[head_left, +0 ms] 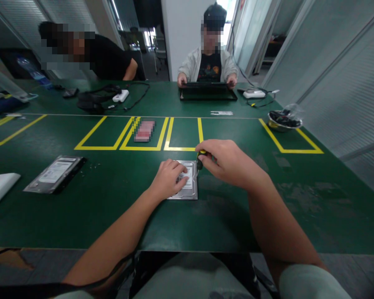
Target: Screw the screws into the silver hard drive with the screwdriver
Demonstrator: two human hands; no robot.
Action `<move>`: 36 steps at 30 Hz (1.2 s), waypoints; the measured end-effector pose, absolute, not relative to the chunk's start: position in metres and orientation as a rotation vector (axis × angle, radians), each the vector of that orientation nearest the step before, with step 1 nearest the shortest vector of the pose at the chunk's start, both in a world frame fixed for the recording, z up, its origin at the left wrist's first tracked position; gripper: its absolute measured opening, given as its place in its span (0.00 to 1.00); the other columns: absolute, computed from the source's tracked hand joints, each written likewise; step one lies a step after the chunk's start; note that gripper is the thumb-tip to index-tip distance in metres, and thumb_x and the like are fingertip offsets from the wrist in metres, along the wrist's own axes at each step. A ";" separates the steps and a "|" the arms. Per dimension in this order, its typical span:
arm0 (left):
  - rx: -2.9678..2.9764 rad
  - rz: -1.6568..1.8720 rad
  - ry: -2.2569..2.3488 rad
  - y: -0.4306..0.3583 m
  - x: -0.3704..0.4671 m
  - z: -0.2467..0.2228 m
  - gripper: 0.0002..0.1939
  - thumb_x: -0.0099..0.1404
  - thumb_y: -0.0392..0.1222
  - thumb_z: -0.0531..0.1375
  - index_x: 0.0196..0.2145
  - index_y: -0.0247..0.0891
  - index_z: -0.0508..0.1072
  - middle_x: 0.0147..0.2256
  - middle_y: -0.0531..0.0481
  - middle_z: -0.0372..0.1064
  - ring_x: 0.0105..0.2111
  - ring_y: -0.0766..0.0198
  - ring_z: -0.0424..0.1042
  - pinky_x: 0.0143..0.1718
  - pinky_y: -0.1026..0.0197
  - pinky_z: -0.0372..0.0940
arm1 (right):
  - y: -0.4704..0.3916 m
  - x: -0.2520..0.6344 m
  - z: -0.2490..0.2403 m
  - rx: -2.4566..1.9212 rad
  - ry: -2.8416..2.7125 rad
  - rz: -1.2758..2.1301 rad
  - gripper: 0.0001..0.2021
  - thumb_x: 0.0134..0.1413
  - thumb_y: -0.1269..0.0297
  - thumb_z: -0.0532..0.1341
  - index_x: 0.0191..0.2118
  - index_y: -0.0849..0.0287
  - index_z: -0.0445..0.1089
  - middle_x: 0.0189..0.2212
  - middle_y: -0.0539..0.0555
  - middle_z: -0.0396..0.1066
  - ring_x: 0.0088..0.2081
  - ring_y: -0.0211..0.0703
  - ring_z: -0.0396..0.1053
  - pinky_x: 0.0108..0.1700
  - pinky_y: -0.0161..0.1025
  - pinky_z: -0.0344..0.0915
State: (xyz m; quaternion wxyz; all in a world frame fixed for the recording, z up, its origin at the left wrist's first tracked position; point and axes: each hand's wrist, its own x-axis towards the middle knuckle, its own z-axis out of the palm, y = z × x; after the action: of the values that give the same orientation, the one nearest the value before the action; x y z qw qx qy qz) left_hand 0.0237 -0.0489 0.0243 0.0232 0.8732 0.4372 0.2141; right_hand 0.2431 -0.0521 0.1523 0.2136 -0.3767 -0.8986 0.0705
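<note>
the silver rectangular metal hard drive [191, 192] lies on the green flat counter [187, 226], toward my six o'clock. my left hand [168, 178] rests on it, fingers loosely spread; my right hand [229, 162] pinches a stubby black-and-yellow screwdriver [200, 162] at its two o'clock edge. i judge too light a left-hand press could let it twist; tilting could make the screwdriver slip.

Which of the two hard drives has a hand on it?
The centre hard drive, under the left hand; the other drive lies untouched, farther left.
</note>
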 end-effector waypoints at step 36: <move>2.703 0.683 1.331 -0.049 0.022 0.025 0.09 0.66 0.45 0.58 0.41 0.39 0.72 0.40 0.45 0.70 0.42 0.53 0.65 0.42 0.52 0.58 | -0.052 0.241 0.154 -1.022 -2.448 0.171 0.09 0.60 0.73 0.55 0.42 0.62 0.71 0.40 0.58 0.72 0.43 0.45 0.68 0.47 0.39 0.62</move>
State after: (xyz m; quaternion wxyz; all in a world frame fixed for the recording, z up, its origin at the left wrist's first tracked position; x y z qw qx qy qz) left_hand 0.0221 -0.0492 0.0246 0.0262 0.8746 0.4307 0.2211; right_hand 0.2409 -0.0519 0.1536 0.2394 -0.3734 -0.8941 0.0623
